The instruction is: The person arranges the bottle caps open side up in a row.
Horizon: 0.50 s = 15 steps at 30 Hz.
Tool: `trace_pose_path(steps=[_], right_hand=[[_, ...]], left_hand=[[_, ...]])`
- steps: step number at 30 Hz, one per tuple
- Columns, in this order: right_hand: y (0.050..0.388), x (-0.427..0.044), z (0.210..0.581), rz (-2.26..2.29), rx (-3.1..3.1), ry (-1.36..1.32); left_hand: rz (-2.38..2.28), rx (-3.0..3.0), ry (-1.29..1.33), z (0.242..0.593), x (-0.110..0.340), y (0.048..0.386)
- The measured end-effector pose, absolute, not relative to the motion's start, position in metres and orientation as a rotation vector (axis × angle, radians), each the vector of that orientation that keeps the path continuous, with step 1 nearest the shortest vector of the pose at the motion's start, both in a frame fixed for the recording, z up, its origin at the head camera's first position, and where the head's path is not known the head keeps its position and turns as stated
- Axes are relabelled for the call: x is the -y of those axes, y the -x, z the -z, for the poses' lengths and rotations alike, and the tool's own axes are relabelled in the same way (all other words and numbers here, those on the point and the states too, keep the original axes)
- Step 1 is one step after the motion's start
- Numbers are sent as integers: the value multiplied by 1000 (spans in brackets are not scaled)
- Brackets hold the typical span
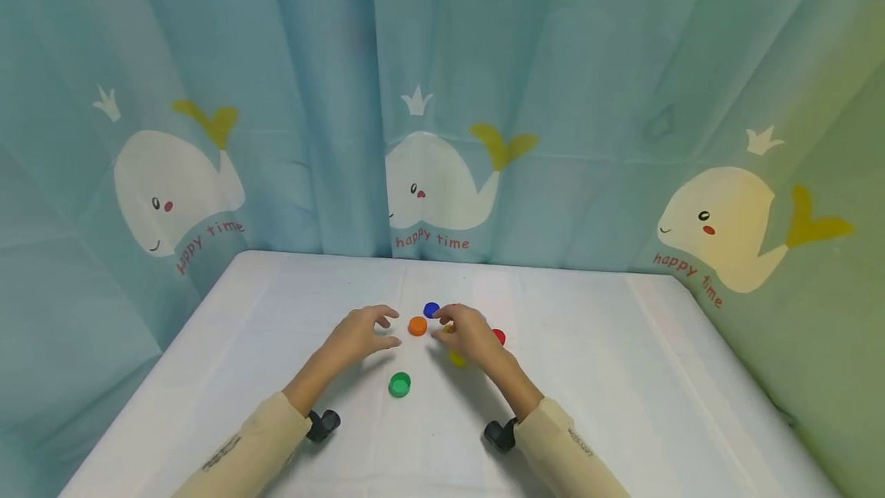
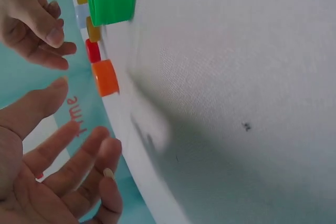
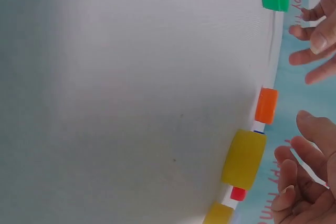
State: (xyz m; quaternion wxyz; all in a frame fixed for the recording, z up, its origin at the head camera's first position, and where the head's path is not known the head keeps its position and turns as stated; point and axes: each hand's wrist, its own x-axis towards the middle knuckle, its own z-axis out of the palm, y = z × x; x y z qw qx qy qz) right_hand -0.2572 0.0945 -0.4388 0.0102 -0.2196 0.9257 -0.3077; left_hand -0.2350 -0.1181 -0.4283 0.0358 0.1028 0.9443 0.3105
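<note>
Cap colours: orange cap (image 1: 418, 327), flat-topped; green cap (image 1: 399, 385), hollow side up, nearer the person; both on the white counter (image 1: 387, 456).
Left grip (image 1: 361, 331): released, fingers spread, near orange.
Right grip (image 1: 472, 333): released, fingers loosely bent near yellow cap (image 1: 458, 360).
Writing: red "happy time" under the whales (image 1: 442, 183); sleeve (image 1: 252, 444) lettering unreadable.

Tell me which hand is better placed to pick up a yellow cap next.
The right hand, I'd say: it hangs empty near both yellow caps, while the left hand, also empty, is farther off, beyond the orange cap.
</note>
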Motion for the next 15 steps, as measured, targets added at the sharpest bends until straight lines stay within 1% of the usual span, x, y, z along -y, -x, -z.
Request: trace_pose_path(steps=[9, 15], right_hand=[[266, -86, 442, 890, -2874, 637], [270, -82, 445, 857, -2894, 655]], left_hand=[[-985, -2881, -356, 427, 111, 242], [-920, -2882, -317, 428, 106, 250]])
